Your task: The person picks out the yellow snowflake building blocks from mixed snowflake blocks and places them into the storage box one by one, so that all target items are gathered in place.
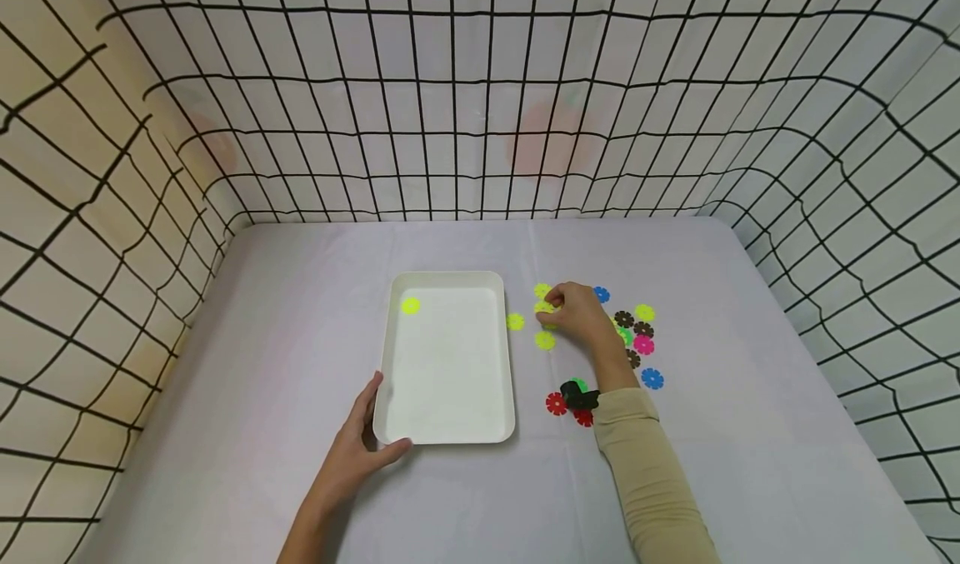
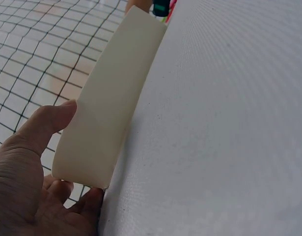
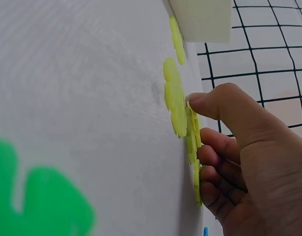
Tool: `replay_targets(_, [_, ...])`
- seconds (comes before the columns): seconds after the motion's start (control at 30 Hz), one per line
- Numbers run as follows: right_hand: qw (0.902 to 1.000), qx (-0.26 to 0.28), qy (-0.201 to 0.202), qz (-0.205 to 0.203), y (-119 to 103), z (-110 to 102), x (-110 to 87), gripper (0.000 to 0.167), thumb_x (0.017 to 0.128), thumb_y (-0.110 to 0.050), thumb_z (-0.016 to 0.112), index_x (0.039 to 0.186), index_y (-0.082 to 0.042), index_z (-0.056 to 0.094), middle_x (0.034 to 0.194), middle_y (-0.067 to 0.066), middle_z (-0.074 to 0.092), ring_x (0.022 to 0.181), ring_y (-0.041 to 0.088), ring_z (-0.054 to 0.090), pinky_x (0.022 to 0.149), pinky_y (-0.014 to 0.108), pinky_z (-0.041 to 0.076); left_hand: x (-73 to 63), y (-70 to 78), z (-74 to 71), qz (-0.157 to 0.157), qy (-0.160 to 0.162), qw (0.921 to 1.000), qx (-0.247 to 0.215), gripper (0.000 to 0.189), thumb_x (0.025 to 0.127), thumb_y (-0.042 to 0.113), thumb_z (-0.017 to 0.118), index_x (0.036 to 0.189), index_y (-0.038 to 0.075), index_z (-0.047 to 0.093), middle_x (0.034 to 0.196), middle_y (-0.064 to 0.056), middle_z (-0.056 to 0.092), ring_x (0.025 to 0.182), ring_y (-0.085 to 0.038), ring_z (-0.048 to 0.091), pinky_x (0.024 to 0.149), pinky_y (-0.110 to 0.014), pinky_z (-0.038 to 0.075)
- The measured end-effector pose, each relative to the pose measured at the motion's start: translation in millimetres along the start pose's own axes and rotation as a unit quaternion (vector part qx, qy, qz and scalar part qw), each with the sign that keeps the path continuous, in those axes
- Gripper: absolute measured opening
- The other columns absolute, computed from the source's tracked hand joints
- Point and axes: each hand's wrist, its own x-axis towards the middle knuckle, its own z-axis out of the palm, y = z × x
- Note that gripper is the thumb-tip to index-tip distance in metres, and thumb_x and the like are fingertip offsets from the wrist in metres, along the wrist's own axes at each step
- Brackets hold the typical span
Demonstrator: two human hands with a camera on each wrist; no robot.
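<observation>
A white rectangular tray (image 1: 450, 372) lies on the table, with a single yellow snowflake disc (image 1: 410, 306) in its far left part. My left hand (image 1: 358, 447) grips the tray's near left corner, thumb on the near side and fingers along the left side. In the left wrist view the tray's outer wall (image 2: 109, 88) stands beside the thumb. Right of the tray, my right hand (image 1: 581, 314) pinches at a yellow notched snowflake disc (image 3: 191, 132) between thumb and fingers, low over the table. Other yellow discs (image 1: 545, 341) lie around those fingertips.
Blue (image 1: 652, 378), brown (image 1: 624, 319), pink (image 1: 643, 345), green and red discs (image 1: 556, 403) are scattered around the right forearm. A black wrist device (image 1: 577, 396) covers part of the near ones. Black wire mesh (image 1: 480, 89) encloses the table's back and sides.
</observation>
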Motion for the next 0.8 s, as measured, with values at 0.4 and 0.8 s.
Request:
replay_targets(0.4, [1.0000, -0.001, 0.003, -0.002, -0.1, 0.9, -1.1, 0.039, 0.081, -0.023, 0.075, 0.111, 0.000, 0.066, 0.109, 0.015, 0.067, 0.099, 0.027, 0.060, 0.088, 0.041, 0.052, 0.1, -0.6, -0.2, 0.005, 0.000, 1.0000, -0.005, 0.104, 0.078, 0.022, 0.083, 0.157, 0.023, 0.015, 0.164, -0.006, 0.017, 0.149, -0.030, 0.023, 0.101, 0.001, 0.024])
replay_targets(0.8, [1.0000, -0.005, 0.003, -0.003, 0.9, 1.2, -0.7, 0.038, 0.082, -0.022, 0.071, 0.113, 0.000, 0.066, 0.109, 0.015, 0.066, 0.098, 0.027, 0.059, 0.088, 0.041, 0.051, 0.6, -1.2, -0.3, 0.007, 0.000, 1.0000, -0.007, 0.105, 0.078, 0.020, 0.083, 0.157, 0.020, 0.014, 0.164, -0.008, 0.015, 0.149, -0.032, 0.022, 0.101, 0.001, 0.024])
